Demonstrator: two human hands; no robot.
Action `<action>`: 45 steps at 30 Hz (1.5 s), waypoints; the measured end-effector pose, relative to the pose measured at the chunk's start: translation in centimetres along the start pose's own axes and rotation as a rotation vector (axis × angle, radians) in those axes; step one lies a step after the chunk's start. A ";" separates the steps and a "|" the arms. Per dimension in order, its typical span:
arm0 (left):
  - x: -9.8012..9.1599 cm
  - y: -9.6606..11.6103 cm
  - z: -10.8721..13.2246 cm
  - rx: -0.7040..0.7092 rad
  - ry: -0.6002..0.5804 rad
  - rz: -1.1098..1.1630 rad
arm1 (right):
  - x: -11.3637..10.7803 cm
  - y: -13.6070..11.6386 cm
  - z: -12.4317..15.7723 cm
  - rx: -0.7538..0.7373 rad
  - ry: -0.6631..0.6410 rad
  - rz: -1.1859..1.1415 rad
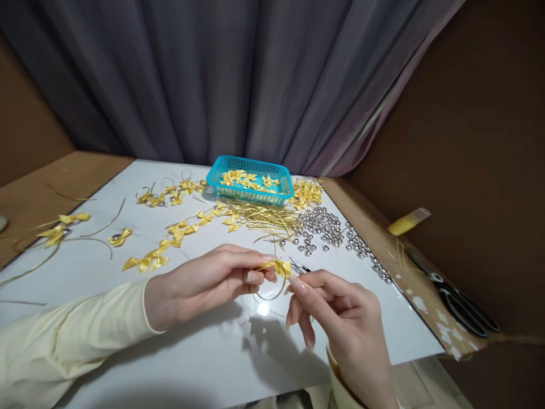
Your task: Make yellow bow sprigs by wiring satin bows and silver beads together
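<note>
The bow (279, 267) sits just above the board (204, 363), pinched tight between my left hand's (200, 284) thumb and fingertips so its wire loop (272, 293) hangs free. My right hand (340, 315) is closed on a small tool (300, 267), tip at the bow. Beads (323, 224) and basket (217, 177) lie within reach beyond.

You are holding your left hand (200, 287) in from the left side, forearm sleeved and lying low, thumb and fingertips (255, 276) pinching together in a closed grip. Your right hand (344, 318) is angling in from the bottom edge, wrist bent, thumb and forefinger pressing together while the other fingers are curling loosely underneath. Both grips are sitting just beside each other.
</note>
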State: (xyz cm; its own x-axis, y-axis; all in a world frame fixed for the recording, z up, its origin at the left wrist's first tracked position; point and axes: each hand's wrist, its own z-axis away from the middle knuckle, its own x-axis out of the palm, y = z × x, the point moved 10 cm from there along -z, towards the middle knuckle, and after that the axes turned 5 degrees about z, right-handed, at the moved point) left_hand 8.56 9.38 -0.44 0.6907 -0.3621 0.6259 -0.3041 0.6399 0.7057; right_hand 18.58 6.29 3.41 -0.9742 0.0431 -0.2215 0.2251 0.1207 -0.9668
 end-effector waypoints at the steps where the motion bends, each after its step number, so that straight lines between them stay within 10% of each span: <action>1: 0.1 0.3 0.0 0.021 0.001 -0.043 | 0.0 0.1 0.0 0.008 0.000 -0.010; 16: 0.3 0.5 0.1 0.048 -0.032 -0.045 | -0.1 -0.1 0.1 -0.017 0.012 -0.028; 27: 1.3 2.6 1.0 0.269 -0.119 -0.459 | -0.5 -1.0 0.5 -0.160 0.002 -0.017; 45: 1.7 0.4 0.2 0.091 -0.196 -0.060 | -0.5 -1.0 0.6 -0.201 0.020 -0.055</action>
State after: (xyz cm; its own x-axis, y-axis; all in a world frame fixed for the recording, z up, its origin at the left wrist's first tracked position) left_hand 9.52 8.86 0.96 0.5713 -0.5283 0.6280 -0.3299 0.5528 0.7652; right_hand 18.87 5.51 4.42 -0.9850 0.0507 -0.1649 0.1724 0.3187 -0.9320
